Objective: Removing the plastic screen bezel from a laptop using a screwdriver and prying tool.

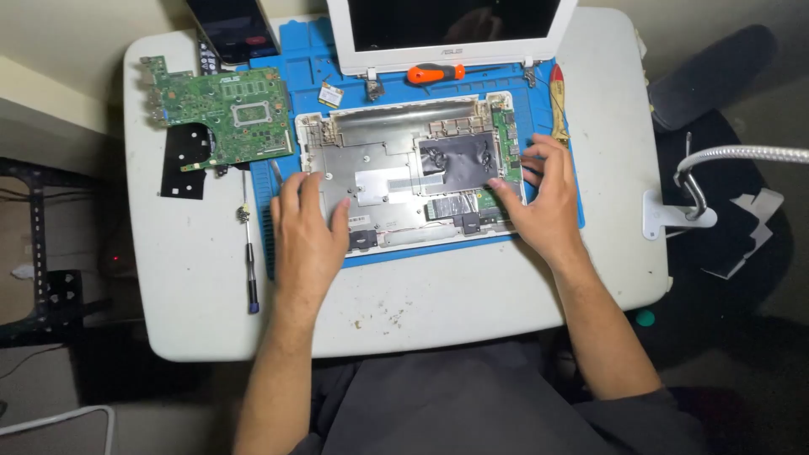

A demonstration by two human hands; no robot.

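Note:
An opened white laptop base (396, 143) lies on a blue work mat (295, 63), its metal plate and black film exposed. My left hand (308, 227) rests flat on the base's left front corner, fingers spread. At the base's right edge my right hand (543, 198) has its fingertips on a small green board (507, 135); nothing is held in it. The detached white screen (447, 34) stands at the mat's far edge.
A green motherboard (221, 109) and a black sheet (185, 160) lie at the left. A slim screwdriver (249, 253) lies left of my left hand. An orange-handled screwdriver (434, 73) sits near the screen. A lamp arm (725, 156) clamps the table's right edge.

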